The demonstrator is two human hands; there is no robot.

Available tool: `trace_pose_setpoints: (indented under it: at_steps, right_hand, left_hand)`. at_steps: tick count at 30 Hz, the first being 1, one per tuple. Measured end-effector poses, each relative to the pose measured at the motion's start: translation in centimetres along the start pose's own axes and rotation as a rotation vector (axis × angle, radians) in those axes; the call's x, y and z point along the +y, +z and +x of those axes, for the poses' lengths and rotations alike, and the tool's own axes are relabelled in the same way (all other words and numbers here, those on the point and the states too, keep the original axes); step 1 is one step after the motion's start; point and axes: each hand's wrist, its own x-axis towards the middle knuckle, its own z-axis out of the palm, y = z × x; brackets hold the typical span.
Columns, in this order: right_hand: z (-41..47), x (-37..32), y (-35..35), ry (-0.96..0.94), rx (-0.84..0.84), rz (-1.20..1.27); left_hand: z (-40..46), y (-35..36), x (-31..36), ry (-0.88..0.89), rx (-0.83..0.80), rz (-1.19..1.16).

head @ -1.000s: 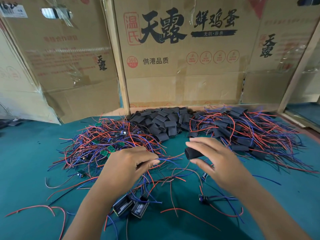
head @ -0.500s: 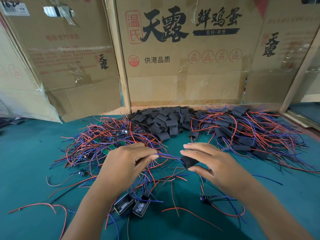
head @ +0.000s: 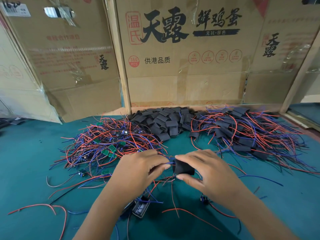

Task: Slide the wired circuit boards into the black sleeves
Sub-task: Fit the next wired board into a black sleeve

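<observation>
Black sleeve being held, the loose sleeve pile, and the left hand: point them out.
black sleeve (head: 183, 168), head view, middle of its flat face
sleeve pile (head: 164, 121), head view, centre of heap
left hand (head: 138, 170), head view, back of hand

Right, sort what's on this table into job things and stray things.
Job:
- black sleeve, pinched by right hand
- wires, held by left hand
- bare boards pile
- empty sleeves pile
- sleeved boards pile

Stray:
- cardboard boxes
- two small black cases

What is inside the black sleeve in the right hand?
Blue and red wires from the left hand enter the black sleeve. Its inside is covered; no board shows.
</observation>
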Motion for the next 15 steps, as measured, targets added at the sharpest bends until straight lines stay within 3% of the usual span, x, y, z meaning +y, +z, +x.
trace_pose_setpoints:
  at_steps: [6,15]
  right_hand:
    - [-0.3,-1.5,1.1,0.084,-0.089,0.214]
    - [-0.5,-0.7,0.9,0.160,-0.013,0.210]
  left_hand:
    - [-0.3,1.2,1.6,-0.140,-0.173,-0.265]
    - [-0.6,1.1,0.0,-0.261,-0.378,-0.453]
